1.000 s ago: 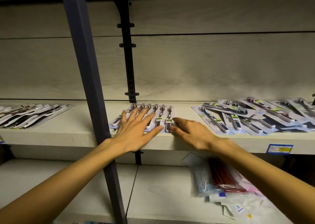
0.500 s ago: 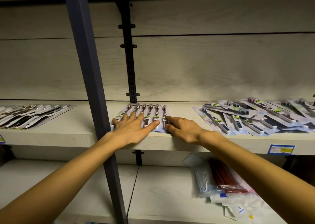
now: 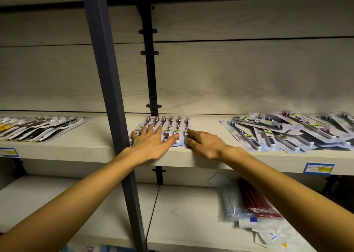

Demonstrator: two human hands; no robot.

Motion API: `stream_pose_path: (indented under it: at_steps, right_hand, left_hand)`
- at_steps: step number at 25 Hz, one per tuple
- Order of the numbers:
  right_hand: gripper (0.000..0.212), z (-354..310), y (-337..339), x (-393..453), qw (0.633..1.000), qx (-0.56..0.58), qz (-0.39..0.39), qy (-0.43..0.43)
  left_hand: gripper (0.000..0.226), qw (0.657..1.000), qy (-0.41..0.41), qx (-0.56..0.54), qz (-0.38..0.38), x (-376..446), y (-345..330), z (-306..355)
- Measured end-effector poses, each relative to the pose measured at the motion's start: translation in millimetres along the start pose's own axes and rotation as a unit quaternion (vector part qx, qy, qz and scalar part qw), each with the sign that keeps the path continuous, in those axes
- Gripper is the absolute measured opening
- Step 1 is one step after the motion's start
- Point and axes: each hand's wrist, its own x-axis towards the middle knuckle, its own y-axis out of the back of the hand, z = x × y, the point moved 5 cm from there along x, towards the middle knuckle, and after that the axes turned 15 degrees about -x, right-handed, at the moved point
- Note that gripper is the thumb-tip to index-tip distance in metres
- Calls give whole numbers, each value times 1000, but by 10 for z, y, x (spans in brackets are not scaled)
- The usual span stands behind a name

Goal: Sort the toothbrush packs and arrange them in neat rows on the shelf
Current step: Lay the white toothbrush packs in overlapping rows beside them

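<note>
Now both hands (image 3: 153, 144) on toothbrush packs (image 3: 168, 126)

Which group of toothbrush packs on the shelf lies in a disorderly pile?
The right-hand group: its packs cross and overlap at angles. The middle row under both hands lies parallel, and the left group is fanned evenly.

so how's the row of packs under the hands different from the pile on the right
The middle row lies side by side, brush heads all toward the back wall; the right pile is overlapping and crisscrossed at mixed angles. The left hand and right hand touch the row; the pile is untouched. Both are carded toothbrush packs lying on the same shelf.
</note>
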Motion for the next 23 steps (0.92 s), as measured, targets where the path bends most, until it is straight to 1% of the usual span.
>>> stream_pose_path:
  at_steps: [2, 4, 7, 9, 11, 14, 17, 19, 20, 21, 23]
  right_hand:
    - [39, -7, -4, -9, 1000, -12, 6, -2]
    - [37, -31, 8, 22, 1000, -16, -4, -14]
    - [39, -117, 24, 100, 999, -5, -21, -29]
    - [40, -141, 24, 131, 999, 7, -24, -36]
    - [44, -143, 5, 132, 999, 16, -19, -25]
    - [51, -184, -19, 140, 1000, 26, -17, -1]
    - [53, -293, -49, 193, 999, 31, -28, 10]
    - [54, -285, -38, 191, 998, 54, -33, 17]
    - [56, -230, -7, 166, 997, 67, -29, 14]
    - [58, -141, 34, 135, 998, 62, -17, 9]
    - [61, 102, 111, 57, 1000, 5, 8, -8]
  left_hand:
    - [106, 1000, -7, -6, -7, 4, 11, 11]
    - [103, 1000, -9, -13, -14, 18, 41, 19]
    - [96, 1000, -5, -17, -26, 58, 117, 1]
    - [95, 1000, -11, -8, -25, 54, 147, -10]
    - [99, 1000, -8, 13, -7, 9, 154, -25]
    - [103, 999, 25, 24, 29, -33, 149, -45]
    - [96, 998, 44, 18, 40, -13, 134, -52]
    - [86, 998, 13, 4, 57, 0, 122, -49]
    - [81, 998, -19, -3, 65, 3, 123, -31]
    - [77, 995, -61, -11, 72, 4, 129, 0]
    - [72, 986, -144, -28, 74, -8, 132, 103]
